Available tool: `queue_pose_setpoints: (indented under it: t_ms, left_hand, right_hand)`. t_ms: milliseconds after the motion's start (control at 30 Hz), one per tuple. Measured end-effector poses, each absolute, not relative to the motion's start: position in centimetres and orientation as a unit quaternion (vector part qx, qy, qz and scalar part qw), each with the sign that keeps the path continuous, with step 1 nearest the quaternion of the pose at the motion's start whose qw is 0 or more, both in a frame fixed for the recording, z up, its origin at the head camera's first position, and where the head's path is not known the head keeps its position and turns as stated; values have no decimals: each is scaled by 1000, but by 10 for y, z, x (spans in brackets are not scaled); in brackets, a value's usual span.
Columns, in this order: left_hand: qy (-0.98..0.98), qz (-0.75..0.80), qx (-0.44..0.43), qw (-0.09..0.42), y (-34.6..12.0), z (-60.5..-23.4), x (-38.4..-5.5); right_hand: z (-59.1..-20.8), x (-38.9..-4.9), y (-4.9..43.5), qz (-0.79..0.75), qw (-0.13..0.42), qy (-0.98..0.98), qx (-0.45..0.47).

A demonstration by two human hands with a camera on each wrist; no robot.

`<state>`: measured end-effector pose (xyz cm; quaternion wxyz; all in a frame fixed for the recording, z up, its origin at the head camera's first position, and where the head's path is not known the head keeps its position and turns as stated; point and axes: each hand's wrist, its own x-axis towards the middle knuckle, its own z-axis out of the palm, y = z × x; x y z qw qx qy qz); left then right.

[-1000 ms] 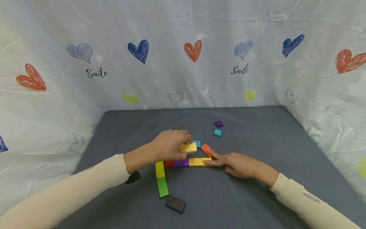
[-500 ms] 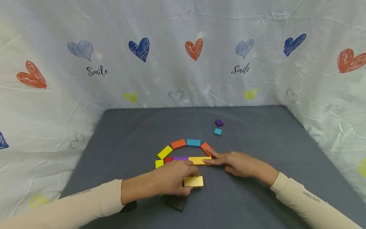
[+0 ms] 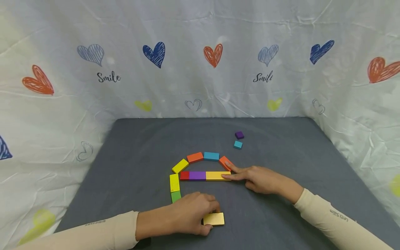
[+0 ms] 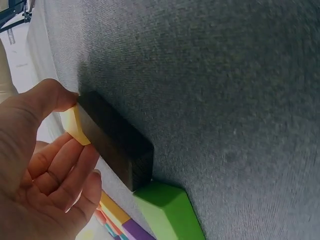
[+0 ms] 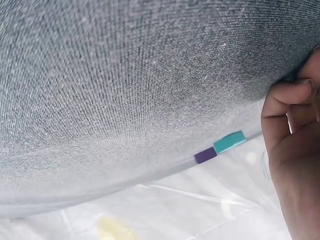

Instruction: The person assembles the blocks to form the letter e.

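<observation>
My left hand point(image 3: 193, 213) pinches a pale yellow block point(image 3: 214, 219) between thumb and fingers, low in the head view. In the left wrist view this block is at the far end of a black block point(image 4: 117, 140), which the hand hides from the head view. The black block's near end meets a green block point(image 4: 170, 207). Two outstretched fingers of my right hand point(image 3: 260, 178) rest on blocks: one on an orange block point(image 3: 223, 161), the other on the right end of a long golden-yellow block point(image 3: 214, 176).
A curve of blocks runs from the green one through two yellow blocks point(image 3: 180, 166), another orange block point(image 3: 195, 157) and a blue block point(image 3: 211, 156). Red point(image 3: 184, 176) and purple point(image 3: 197, 176) blocks continue the straight row. Small teal point(image 3: 238, 144) and dark purple point(image 3: 239, 135) pieces lie farther back.
My left hand has carried the pale yellow block from beside the blue block down toward the table's front, by the black block. The right hand's fingers have stayed in place.
</observation>
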<state>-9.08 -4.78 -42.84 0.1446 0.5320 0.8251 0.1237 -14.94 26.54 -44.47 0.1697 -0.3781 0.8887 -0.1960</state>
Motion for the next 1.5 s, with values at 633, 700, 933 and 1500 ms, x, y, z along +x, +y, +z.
queue_pose_setpoints:
  t_ms: [633, 700, 933, 1500]
  left_hand:
    - [834, 131, 521, 126, -53, -430, -81]
    - [835, 129, 521, 122, -53, -430, -79]
    - [840, 122, 514, 122, -53, -430, -77]
    - [844, 113, 512, 110, -55, -428, -72]
  right_hand:
    - [-445, -150, 265, -196, 173, 888, -378]
    - [-445, -150, 265, -196, 172, 888, -378]
    - [-444, -149, 265, -196, 178, 889, -374]
    - [-447, -149, 266, -193, 171, 891, -374]
